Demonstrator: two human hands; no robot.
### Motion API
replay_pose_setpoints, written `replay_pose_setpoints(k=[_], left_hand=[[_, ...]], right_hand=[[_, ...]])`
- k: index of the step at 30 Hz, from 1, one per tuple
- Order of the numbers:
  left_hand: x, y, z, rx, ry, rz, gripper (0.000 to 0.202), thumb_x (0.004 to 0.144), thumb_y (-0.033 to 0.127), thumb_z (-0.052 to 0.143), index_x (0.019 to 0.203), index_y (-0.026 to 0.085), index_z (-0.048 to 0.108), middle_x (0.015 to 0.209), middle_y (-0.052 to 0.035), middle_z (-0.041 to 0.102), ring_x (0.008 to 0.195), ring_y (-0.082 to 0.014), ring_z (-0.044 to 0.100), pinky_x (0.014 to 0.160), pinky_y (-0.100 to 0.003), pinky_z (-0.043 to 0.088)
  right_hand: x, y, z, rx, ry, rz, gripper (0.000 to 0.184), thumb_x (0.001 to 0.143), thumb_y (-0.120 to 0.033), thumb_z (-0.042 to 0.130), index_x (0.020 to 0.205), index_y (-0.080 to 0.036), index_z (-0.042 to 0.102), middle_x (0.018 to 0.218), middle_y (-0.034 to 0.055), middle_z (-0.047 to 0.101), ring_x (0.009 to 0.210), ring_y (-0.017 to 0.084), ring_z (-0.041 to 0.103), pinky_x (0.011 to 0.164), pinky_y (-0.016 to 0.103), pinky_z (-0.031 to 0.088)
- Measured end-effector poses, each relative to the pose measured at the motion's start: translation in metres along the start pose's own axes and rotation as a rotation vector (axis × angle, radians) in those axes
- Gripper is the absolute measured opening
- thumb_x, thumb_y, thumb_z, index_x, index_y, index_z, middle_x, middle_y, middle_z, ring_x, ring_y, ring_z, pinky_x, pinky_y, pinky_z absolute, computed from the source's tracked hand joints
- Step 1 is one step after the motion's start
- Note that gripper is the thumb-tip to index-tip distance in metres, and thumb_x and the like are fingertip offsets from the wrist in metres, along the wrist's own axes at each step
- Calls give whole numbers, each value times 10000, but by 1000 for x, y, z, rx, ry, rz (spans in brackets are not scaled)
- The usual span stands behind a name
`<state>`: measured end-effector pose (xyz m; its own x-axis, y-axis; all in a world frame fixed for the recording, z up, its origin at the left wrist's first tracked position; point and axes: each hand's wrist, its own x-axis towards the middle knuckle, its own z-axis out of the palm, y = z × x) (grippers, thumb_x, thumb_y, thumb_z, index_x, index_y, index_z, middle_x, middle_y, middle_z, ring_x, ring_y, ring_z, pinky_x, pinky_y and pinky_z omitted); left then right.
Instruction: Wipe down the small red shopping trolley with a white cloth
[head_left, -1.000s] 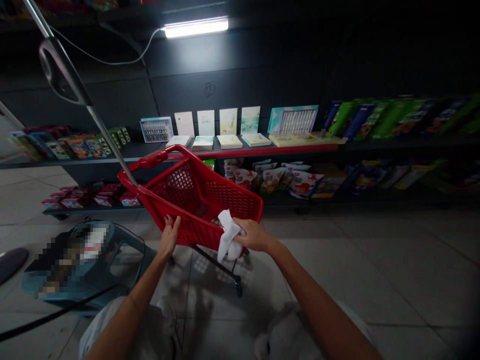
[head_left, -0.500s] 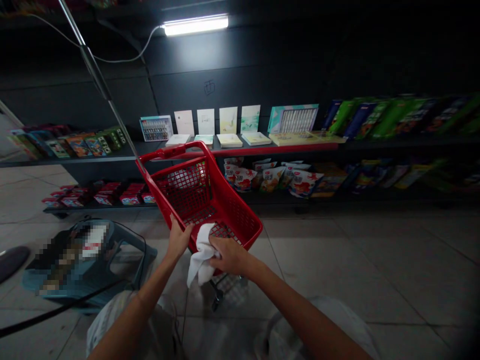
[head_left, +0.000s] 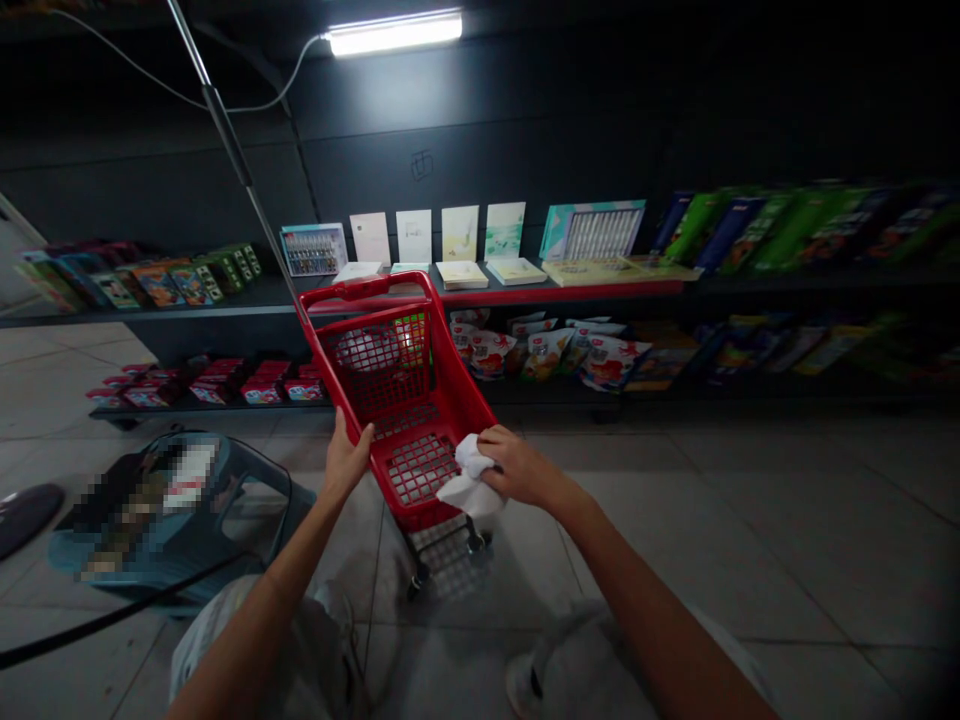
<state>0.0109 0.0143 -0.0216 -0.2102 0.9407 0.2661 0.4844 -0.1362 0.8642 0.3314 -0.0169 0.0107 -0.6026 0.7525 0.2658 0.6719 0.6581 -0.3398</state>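
A small red plastic shopping cart (head_left: 450,395) stands on the tiled floor in front of me, its mesh basket open towards me. My left hand (head_left: 345,462) grips the basket's left rim. My right hand (head_left: 516,468) is closed on a white cloth (head_left: 469,482), pressed against the basket's right front rim. A long metal pole (head_left: 238,170) rises from the cart's far left corner up and to the left.
Dark shelves (head_left: 525,290) along the wall hold cards, boxes and snack bags under a tube light (head_left: 394,32). A blue-grey plastic stool (head_left: 180,515) stands at my left, with a black cable across the floor. My knees show at the bottom.
The cart has turned so its basket faces me more squarely. My right hand with the cloth moved from the front edge to the right rim. My left hand kept its hold.
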Motion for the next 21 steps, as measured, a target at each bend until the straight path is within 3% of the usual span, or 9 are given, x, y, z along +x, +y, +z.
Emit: replay_pose_setpoints(k=[4,8,14,18,21], left_hand=[[-25,-1,14,-77,-64,142,987,857,331,645,1638,167,65,1676,-113,257,1539,-267,266,1281,-438,178],[-39,-2,28,-113,-72,184,958,810,175,560,1641,191,84,1715,-68,120,1584,-245,42,1294,-450,40],[-37,5,33,-59,-67,154,942,781,116,521,1638,189,137,1713,-53,130,1585,-235,35,1299,-448,44],[-35,8,32,-14,-87,132,942,778,116,522,1637,176,141,1709,-59,143,1583,-235,59,1299,-448,78],[-31,8,26,20,-105,118,943,770,117,537,1635,192,168,1703,-43,174,1576,-231,117,1299,-421,122]], right_hand=[[4,-29,14,-40,-92,142,189,930,-205,516,1074,-179,636,1122,85,687,1014,204,630,873,289,435],[24,-50,26,-48,-191,171,250,939,-214,479,1154,-189,604,1071,86,724,961,223,683,794,282,426],[74,-42,45,79,-440,89,229,924,-241,539,1071,-175,702,1140,114,744,1013,231,696,758,249,426],[98,-48,61,170,-480,109,288,917,-238,549,1146,-184,714,1114,91,761,962,204,708,716,226,429],[105,-49,63,131,-674,91,323,877,-227,590,1161,-174,736,1109,96,766,938,215,713,703,231,448]])
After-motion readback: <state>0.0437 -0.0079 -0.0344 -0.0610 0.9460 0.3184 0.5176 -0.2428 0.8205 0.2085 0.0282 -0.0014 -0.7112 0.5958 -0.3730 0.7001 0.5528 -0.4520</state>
